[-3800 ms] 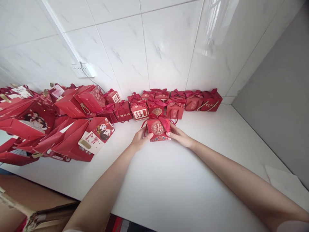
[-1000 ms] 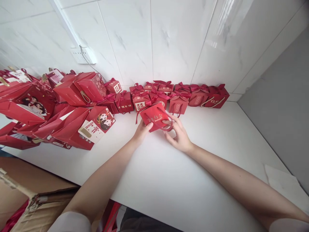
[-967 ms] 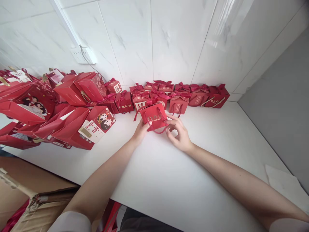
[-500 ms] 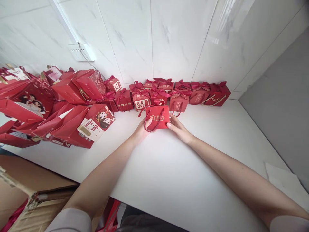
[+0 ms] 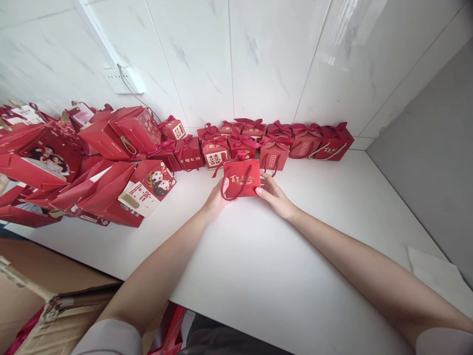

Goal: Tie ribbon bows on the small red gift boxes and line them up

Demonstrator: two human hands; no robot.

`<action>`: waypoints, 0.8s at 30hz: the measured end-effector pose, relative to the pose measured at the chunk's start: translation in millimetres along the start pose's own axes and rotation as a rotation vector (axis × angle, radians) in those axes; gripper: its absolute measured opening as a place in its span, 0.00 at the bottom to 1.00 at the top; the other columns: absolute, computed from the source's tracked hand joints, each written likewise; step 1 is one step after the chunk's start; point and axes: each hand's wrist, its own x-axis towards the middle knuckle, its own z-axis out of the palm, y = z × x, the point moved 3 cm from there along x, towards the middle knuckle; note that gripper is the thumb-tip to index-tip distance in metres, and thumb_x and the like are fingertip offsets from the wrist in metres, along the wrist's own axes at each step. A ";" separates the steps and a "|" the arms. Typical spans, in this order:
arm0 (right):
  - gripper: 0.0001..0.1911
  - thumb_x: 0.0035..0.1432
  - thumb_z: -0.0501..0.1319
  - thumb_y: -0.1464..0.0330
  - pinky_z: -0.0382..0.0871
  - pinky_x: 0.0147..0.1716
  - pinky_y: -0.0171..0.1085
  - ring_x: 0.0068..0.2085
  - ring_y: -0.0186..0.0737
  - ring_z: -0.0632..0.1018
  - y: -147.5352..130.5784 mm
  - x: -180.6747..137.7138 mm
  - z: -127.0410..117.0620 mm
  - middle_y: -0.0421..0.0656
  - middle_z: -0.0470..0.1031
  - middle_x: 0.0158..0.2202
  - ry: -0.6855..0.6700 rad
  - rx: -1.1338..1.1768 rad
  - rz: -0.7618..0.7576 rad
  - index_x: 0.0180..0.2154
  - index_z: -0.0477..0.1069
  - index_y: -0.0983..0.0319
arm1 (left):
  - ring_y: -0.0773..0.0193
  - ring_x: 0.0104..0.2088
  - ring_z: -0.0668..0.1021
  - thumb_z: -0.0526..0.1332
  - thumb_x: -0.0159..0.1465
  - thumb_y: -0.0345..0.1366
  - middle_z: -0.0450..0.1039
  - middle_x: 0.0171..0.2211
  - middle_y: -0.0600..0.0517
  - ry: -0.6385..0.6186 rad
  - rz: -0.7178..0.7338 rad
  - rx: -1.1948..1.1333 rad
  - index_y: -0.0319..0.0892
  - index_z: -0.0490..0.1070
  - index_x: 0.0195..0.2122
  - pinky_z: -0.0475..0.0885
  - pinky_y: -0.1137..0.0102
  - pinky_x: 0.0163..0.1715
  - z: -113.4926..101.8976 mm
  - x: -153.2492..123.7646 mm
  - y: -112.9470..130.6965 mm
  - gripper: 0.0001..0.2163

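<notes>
A small red gift box [image 5: 240, 190] with gold lettering, a dark red rope handle and a ribbon bow on top stands upright between my two hands. My left hand [image 5: 216, 199] grips its left side, the thumb by the rope handle. On the other side, my right hand [image 5: 276, 197] holds the right edge, its thumb at the lower front corner and its fingers partly hidden behind. Just behind this box stand a red box with a white double-happiness label [image 5: 217, 160] and a ribbon-tied box with rope handles [image 5: 273, 157].
Ribbon-tied red boxes line the tiled wall, ending with a red box [image 5: 334, 143] at right. Larger red boxes [image 5: 107, 192] are piled on the left of the white table [image 5: 258, 276]. An open cardboard carton [image 5: 55, 276] is at lower left. A wall socket [image 5: 123, 80] has a cable.
The gift box stays almost in place between both hands. My left thumb has slid from its front face toward the left edge.
</notes>
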 end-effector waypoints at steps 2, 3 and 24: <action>0.34 0.63 0.60 0.52 0.66 0.56 0.51 0.56 0.47 0.71 -0.1 0.2 -2.8 0.49 0.62 0.61 0.025 -0.011 -0.046 0.65 0.51 0.52 | 0.53 0.52 0.76 0.62 0.61 0.53 0.72 0.56 0.44 0.044 0.112 -0.034 0.47 0.65 0.59 0.74 0.62 0.47 0.5 -1.1 4.8 0.28; 0.34 0.63 0.60 0.53 0.67 0.55 0.51 0.55 0.47 0.71 0.0 0.6 -4.3 0.48 0.62 0.61 0.047 -0.016 -0.073 0.65 0.50 0.51 | 0.53 0.53 0.76 0.63 0.61 0.51 0.71 0.56 0.45 0.076 0.164 -0.043 0.47 0.66 0.58 0.73 0.61 0.49 -0.7 -1.5 6.9 0.26; 0.34 0.60 0.59 0.69 0.61 0.59 0.57 0.64 0.53 0.64 -42.0 -21.6 26.0 0.50 0.60 0.65 0.037 -0.906 -0.749 0.66 0.50 0.56 | 0.47 0.44 0.80 0.47 0.62 0.63 0.77 0.48 0.38 -0.149 -0.149 -0.272 0.38 0.69 0.56 0.72 0.54 0.47 2.6 -6.9 -0.8 0.35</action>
